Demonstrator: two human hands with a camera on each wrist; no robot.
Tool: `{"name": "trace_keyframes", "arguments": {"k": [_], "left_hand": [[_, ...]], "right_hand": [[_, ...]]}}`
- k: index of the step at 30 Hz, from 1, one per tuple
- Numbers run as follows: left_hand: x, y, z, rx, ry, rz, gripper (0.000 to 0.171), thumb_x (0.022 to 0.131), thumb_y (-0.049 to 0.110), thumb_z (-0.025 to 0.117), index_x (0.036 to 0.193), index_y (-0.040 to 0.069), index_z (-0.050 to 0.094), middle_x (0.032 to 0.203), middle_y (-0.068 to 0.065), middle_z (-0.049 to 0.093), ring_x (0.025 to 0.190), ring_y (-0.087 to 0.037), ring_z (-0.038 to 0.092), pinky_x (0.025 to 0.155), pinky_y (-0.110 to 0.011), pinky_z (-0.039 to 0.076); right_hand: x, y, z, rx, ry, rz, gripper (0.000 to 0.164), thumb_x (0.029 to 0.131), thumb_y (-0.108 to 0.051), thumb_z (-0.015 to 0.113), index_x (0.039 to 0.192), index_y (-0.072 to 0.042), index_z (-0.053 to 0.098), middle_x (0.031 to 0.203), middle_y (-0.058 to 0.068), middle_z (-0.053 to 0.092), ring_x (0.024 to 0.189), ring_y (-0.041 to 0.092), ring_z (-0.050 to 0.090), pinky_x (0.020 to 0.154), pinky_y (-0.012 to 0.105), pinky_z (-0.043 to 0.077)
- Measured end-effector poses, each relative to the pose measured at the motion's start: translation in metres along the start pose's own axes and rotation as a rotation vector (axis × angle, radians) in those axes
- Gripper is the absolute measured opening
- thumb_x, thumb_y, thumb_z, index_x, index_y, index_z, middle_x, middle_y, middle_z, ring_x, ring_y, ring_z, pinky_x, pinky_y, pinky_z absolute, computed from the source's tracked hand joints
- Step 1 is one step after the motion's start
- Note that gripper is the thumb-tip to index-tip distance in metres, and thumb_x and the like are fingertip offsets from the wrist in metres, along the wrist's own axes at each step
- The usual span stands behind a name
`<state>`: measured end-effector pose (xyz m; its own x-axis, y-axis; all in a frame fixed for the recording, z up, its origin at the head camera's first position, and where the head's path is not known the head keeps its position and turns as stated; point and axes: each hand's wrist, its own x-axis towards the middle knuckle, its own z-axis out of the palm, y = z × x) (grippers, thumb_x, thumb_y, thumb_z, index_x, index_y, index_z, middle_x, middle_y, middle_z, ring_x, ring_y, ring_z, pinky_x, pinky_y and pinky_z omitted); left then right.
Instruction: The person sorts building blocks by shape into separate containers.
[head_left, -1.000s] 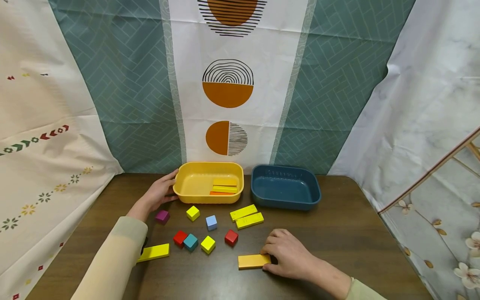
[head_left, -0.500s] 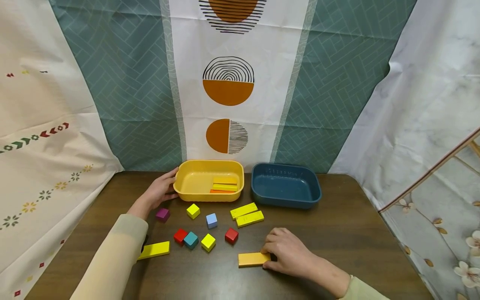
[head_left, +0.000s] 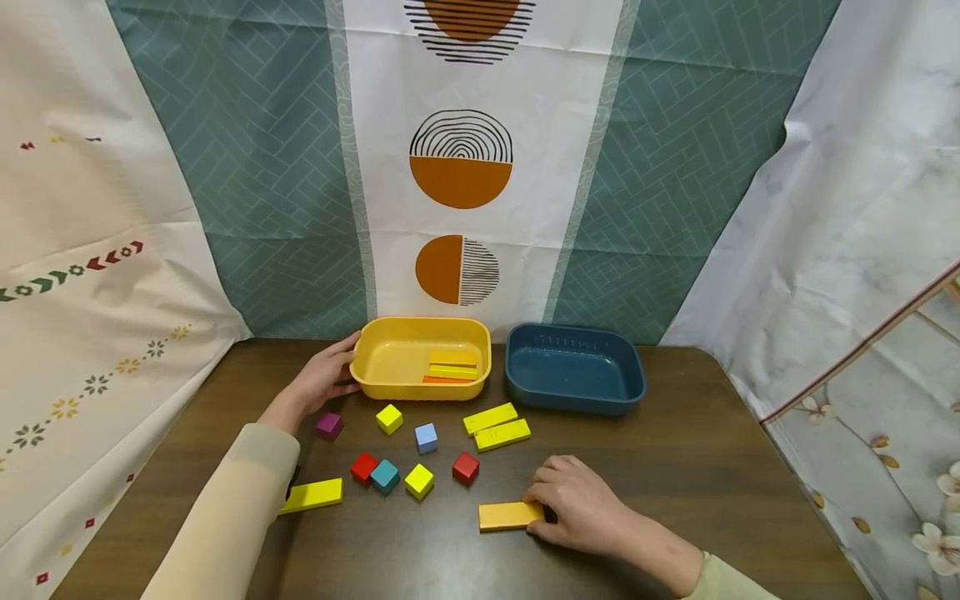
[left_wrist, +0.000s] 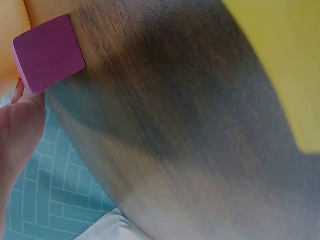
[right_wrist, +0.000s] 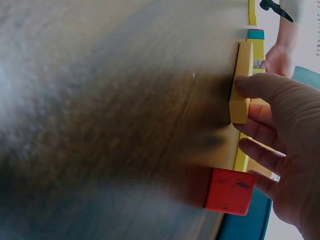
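My left hand (head_left: 318, 383) rests with spread fingers and thumb against the left end of a yellow tub (head_left: 362, 379). A purple cube (left_wrist: 49, 55) lies near its thumb. Inside the tub lie yellow and orange planks (head_left: 452, 369). My right hand (head_left: 577, 508) pinches an orange-yellow plank (head_left: 501, 517) between thumb and fingers at its right end. That plank lies low over the table; whether it touches the wood I cannot tell. In the right wrist view a red cube (right_wrist: 230, 191) sits close to the fingers.
A dark blue tub (head_left: 573, 400) stands right of the yellow one. Two yellow planks (head_left: 497, 427) lie before them. Several coloured cubes, among them a teal cube (head_left: 385, 477) and a light blue cube (head_left: 426, 438), are scattered mid-table. Another yellow plank (head_left: 315, 495) is partly behind the left sleeve.
The head view has shifted slightly, so everything sits a little higher and further right. Both hands keep their places at the tub and the plank.
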<state>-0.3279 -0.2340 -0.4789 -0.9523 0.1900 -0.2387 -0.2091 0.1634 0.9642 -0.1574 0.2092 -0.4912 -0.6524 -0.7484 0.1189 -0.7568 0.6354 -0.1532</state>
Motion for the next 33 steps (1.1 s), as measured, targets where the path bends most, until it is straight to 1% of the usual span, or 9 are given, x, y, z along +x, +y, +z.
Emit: {"name": "trace_keyframes", "arguments": {"k": [4,7,12,15,20,23,27,33], "left_hand": [[0.002,-0.001,-0.001,-0.013,-0.009,0.0,0.057,0.112,0.023,0.035,0.165,0.029,0.015,0.169,-0.016,0.018,0.135,-0.046,0.045,0.108,-0.059,0.042],[0.002,-0.001,-0.001,-0.006,-0.01,0.004,0.056,0.112,0.023,0.034,0.165,0.029,0.014,0.169,-0.016,0.017,0.135,-0.046,0.045,0.108,-0.058,0.042],[0.001,0.0,0.0,0.007,-0.002,0.007,0.056,0.112,0.024,0.035,0.165,0.029,0.016,0.168,-0.015,0.019,0.133,-0.044,0.048,0.106,-0.055,0.045],[0.001,-0.001,0.0,0.012,0.004,0.008,0.057,0.112,0.023,0.035,0.165,0.028,0.016,0.168,-0.015,0.02,0.131,-0.042,0.05,0.104,-0.054,0.047],[0.001,-0.001,0.0,0.015,0.009,0.011,0.056,0.112,0.023,0.036,0.165,0.027,0.017,0.168,-0.015,0.02,0.13,-0.04,0.052,0.103,-0.053,0.048],[0.001,-0.001,0.0,0.008,0.011,0.008,0.056,0.112,0.023,0.036,0.165,0.027,0.017,0.168,-0.015,0.021,0.131,-0.042,0.051,0.105,-0.055,0.047],[0.0,-0.001,0.0,0.007,0.001,0.014,0.056,0.112,0.023,0.035,0.165,0.027,0.016,0.168,-0.016,0.019,0.133,-0.044,0.048,0.106,-0.056,0.045],[0.001,-0.002,-0.001,0.019,0.007,0.014,0.056,0.112,0.023,0.035,0.165,0.027,0.017,0.167,-0.015,0.021,0.131,-0.042,0.05,0.104,-0.054,0.047]], "right_hand": [[-0.001,0.0,-0.001,0.02,0.025,0.004,0.024,0.088,-0.043,0.079,0.101,-0.024,0.076,0.092,-0.017,0.06,0.096,0.009,0.054,0.095,0.04,0.049],[0.001,-0.001,-0.005,0.026,0.057,0.012,0.024,0.087,-0.042,0.08,0.101,-0.024,0.076,0.093,-0.017,0.061,0.095,0.009,0.054,0.095,0.04,0.049],[0.006,-0.001,-0.019,0.022,0.113,0.021,0.026,0.085,-0.04,0.082,0.102,-0.022,0.076,0.096,-0.015,0.063,0.096,0.011,0.054,0.093,0.04,0.049],[0.01,-0.001,-0.028,0.019,0.13,0.042,0.027,0.084,-0.04,0.082,0.103,-0.022,0.077,0.097,-0.014,0.064,0.097,0.011,0.054,0.093,0.04,0.049],[0.016,0.001,-0.044,0.021,0.152,0.1,0.028,0.082,-0.04,0.084,0.104,-0.022,0.078,0.098,-0.013,0.066,0.101,0.013,0.056,0.099,0.043,0.048],[0.019,0.004,-0.052,0.016,0.187,0.108,0.029,0.08,-0.039,0.086,0.103,-0.022,0.079,0.098,-0.012,0.067,0.101,0.014,0.056,0.1,0.043,0.047],[0.023,0.008,-0.06,-0.004,0.236,0.104,0.031,0.079,-0.038,0.087,0.104,-0.021,0.079,0.099,-0.012,0.068,0.099,0.013,0.054,0.096,0.041,0.048],[0.033,0.012,-0.07,0.002,0.286,0.102,0.03,0.08,-0.035,0.087,0.104,-0.02,0.079,0.099,-0.012,0.069,0.097,0.012,0.054,0.093,0.04,0.048]]}}
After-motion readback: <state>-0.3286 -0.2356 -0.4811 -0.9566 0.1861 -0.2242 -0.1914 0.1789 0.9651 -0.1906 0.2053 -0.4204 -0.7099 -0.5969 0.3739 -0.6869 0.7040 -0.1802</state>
